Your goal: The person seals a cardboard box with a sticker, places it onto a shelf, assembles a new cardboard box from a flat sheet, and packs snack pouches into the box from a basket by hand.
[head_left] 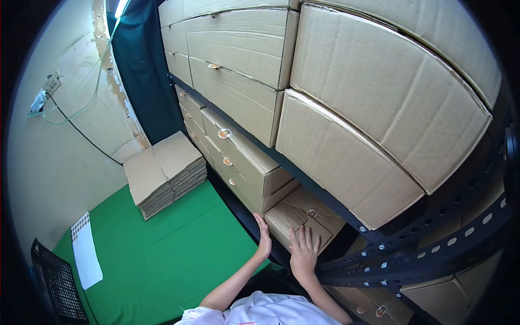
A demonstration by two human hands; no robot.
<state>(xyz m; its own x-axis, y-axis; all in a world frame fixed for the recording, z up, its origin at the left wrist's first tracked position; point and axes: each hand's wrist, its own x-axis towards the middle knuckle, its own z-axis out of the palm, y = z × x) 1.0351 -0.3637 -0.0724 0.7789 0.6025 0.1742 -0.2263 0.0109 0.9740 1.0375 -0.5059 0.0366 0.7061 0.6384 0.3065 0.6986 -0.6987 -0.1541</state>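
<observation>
A cardboard box (281, 221) with a round sticker on its top lies on the lower shelf, beside a stack of similar boxes. My right hand (304, 252) rests against the top of this box, fingers spread and holding nothing. At the box's left edge my left hand (263, 236) is held upright with its fingers stretched out, palm toward the box. Closed boxes (238, 157) with round stickers stand on the same shelf, farther off.
Large boxes (346, 151) fill the shelf above, over a dark metal frame (422, 257). On the green cloth (162, 254) lie flattened cardboard sheets (162, 165) in a stack and a sticker sheet (88, 254). A black basket (59, 287) is at the left.
</observation>
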